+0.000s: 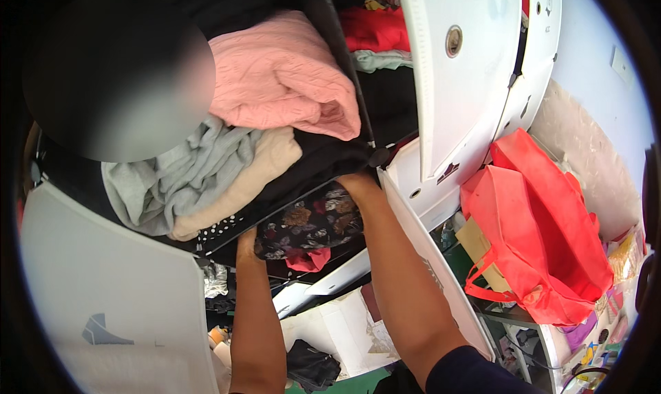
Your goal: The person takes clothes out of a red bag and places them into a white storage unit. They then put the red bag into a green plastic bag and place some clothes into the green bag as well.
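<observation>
Both forearms reach into a lower compartment of a cube storage cabinet with white plastic doors. My left hand (pixel 248 243) is at the left side of a dark floral-print cloth (pixel 315 216); its fingers are hidden. At the cloth's right side is my right hand (pixel 356 183), its fingers hidden inside the compartment. A crumpled pink-red cloth (pixel 308 260) shows beneath the floral one. In the compartment above lie a folded salmon-pink knit (pixel 289 79), a grey garment (pixel 181 177), a beige one (pixel 248 187) and black clothing (pixel 325 156).
White doors hang open at left (pixel 129 301) and upper right (pixel 465 84). A red fabric bag (pixel 537 239) stands on a cluttered shelf at right. Red clothing (pixel 377 27) fills a neighbouring compartment. A black cloth (pixel 312 365) lies low near a white box (pixel 346 327).
</observation>
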Available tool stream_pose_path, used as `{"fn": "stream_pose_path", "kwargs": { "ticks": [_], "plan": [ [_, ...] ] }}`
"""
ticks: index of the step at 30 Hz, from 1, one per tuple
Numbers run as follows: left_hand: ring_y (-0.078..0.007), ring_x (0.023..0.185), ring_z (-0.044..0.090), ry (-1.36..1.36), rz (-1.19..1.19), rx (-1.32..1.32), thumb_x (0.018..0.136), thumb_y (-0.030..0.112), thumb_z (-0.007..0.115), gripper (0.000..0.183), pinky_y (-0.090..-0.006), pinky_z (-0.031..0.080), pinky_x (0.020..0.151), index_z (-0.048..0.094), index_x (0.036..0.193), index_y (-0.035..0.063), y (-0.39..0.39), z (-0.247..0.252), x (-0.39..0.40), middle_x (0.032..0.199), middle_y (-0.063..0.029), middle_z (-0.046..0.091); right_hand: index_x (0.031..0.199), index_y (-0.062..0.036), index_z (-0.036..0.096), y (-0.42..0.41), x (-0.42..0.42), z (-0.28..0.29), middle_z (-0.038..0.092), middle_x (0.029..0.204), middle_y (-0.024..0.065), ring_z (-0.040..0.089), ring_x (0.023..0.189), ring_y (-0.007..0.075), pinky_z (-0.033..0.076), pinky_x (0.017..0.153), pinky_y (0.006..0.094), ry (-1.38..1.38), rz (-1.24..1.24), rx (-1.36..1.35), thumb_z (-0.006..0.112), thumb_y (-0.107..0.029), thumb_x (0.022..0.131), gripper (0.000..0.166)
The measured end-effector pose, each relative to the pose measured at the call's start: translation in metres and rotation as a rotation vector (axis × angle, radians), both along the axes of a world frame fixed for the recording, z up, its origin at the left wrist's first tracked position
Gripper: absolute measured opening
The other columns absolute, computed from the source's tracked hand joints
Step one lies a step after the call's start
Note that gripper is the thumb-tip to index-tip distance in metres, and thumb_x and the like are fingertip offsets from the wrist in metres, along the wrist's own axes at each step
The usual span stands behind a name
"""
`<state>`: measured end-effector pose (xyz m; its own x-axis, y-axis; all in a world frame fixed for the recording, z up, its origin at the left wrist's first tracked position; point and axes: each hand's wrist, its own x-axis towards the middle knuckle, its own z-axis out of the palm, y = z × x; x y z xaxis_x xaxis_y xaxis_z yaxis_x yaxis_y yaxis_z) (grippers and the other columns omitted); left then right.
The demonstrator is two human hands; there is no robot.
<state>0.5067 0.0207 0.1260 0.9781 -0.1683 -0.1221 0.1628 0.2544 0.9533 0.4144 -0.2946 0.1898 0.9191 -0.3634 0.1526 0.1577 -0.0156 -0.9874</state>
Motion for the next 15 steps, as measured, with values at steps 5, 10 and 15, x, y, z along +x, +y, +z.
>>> {"fn": "stream_pose_path", "kwargs": {
  "ticks": [5,10,15],
  "plan": [
    [-0.0204,0.111,0.066,0.057,-0.018,-0.018,0.095,0.014,0.070,0.042,-0.0350,0.055,0.094,0.061,0.136,0.0096,-0.053,0.023,0.024,0.128,-0.0074,0.067,0.128,-0.0046,0.064,-0.006,-0.016,0.001,0.063,0.135,0.0196,0.058,0.126,0.0354,0.046,0.108,0.0439,0.005,-0.179,-0.280,0.060,-0.021,0.096,0.036],
    [-0.0206,0.110,0.066,0.038,0.021,-0.024,0.095,0.015,0.071,0.041,-0.0356,0.055,0.094,0.062,0.135,0.0098,-0.071,0.036,0.027,0.127,-0.0075,0.067,0.140,-0.0009,0.054,0.052,-0.104,0.015,0.052,0.138,0.0362,0.053,0.126,0.0487,0.044,0.108,0.0483,-0.196,-0.462,-0.412,0.068,-0.024,0.092,0.055],
    [-0.0208,0.110,0.066,0.047,0.008,-0.027,0.096,0.016,0.071,0.040,-0.0363,0.055,0.093,0.062,0.134,0.0101,-0.096,0.038,0.033,0.126,-0.0076,0.067,0.142,-0.0079,0.055,0.094,-0.182,-0.051,0.045,0.148,0.0288,0.048,0.132,0.0472,0.047,0.106,0.0485,-0.079,-0.183,-0.456,0.075,-0.019,0.088,0.059]
  ]
}}
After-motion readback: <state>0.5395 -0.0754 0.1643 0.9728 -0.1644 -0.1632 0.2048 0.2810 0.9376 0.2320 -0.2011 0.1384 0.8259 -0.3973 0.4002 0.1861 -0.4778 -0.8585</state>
